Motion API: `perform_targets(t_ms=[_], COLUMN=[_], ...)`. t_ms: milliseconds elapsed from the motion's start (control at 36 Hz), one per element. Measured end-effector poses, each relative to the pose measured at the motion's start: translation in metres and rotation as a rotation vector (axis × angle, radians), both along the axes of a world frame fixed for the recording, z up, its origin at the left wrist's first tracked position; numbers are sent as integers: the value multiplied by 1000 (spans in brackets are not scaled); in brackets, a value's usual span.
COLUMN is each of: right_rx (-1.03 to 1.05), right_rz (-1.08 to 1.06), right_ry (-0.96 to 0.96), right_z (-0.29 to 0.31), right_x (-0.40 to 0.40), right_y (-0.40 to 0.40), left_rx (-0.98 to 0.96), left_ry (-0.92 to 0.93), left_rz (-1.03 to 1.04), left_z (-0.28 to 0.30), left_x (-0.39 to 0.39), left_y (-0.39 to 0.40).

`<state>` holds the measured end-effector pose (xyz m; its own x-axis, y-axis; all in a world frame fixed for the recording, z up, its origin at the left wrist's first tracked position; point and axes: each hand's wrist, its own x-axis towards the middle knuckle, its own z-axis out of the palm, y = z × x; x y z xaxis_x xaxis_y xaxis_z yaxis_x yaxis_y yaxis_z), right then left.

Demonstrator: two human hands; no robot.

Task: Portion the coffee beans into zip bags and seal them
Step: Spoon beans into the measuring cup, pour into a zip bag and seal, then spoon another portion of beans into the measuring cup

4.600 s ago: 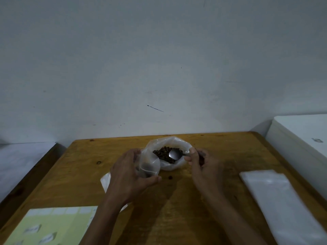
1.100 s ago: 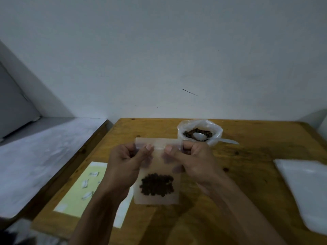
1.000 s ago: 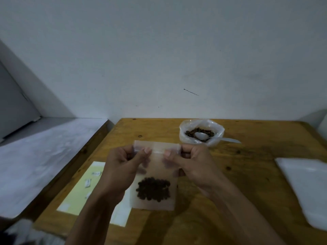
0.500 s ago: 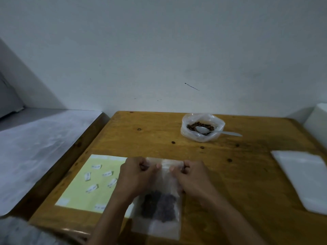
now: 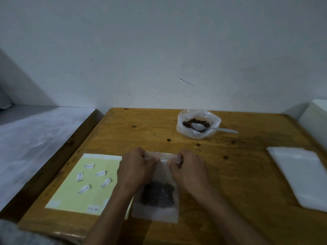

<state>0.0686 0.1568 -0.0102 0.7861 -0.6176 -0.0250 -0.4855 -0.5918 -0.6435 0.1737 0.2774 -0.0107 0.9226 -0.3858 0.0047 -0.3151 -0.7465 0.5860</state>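
Wooden worktop point(image 5: 247, 174) carried everything in the head view. Left hand point(image 5: 136, 171) and right hand point(image 5: 188, 171) pinched the top strip of the zip bag point(image 5: 159, 211), which ran left-right between them; its coffee beans point(image 5: 157, 193) lay nearer the person.

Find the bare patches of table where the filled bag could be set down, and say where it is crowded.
Bare wood lies between the bean bag and the yellow sheet, and between the right hand and the plastic stack, apart from stray beans. It is crowded beside the left hand.
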Motion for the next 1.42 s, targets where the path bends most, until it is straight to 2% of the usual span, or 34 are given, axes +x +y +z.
perform_targets(t_ms=[333,500,639,833,972,1111,1250,1417], right_rx=[-62,-37,-80,-81,-128,-75,3,-40], right_rz=[14,-65,-191,-462,-619,-664,-676,-715], right_ry=[-28,-114,-207,-302,-163,5,-66,-139], right_z=[-3,7,25,29,14,-5,-16,-12], right_x=[-3,-17,-51,-124,-169,-195,-200,-199], right_y=[0,-18,-59,-138,-195,-229,-235,-228], left_rx=[35,-87,-179,-215,-171,-116,12,-18], left_ry=[-110,-187,-231,-144,4,-5,-19,-28], left_rz=[-6,-73,-198,-431,-552,-550,-535,-538], left_z=[-1,12,21,21,18,9,-5,-8], left_x=[-7,-16,-36,-100,-144,-167,-181,-184], left_y=[-3,-19,-62,-150,-215,-264,-283,-282])
